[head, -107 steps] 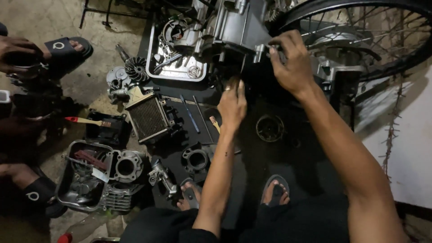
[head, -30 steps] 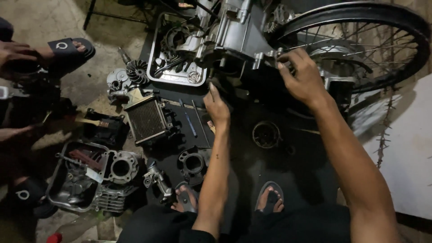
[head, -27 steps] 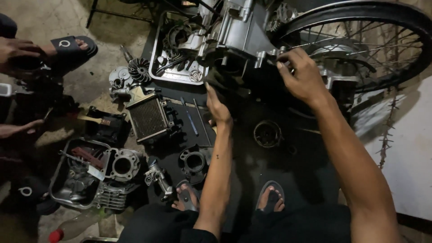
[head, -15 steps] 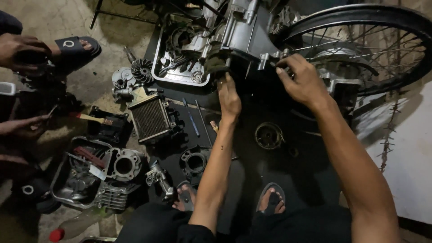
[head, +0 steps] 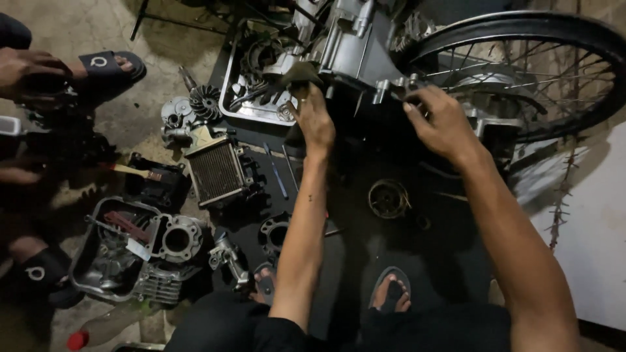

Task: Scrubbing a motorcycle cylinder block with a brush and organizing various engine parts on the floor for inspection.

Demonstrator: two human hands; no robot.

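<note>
My left hand is up against the underside of the engine case, fingers half curled on its lower edge, pressing a small dark scrap there; I cannot tell what the scrap is. My right hand sits to the right of it, fingers pinched narrow on something small at the case's rear lug, close by the spoked wheel; what it pinches is hidden. The case lies straight ahead of me and above both hands, its long axis running left to right from the metal tray of parts toward the wheel. Both hands touch it, the left nearer its middle, the right at its end. On the floor to my left lie a finned radiator and a cylinder block, well apart from my hands.
</note>
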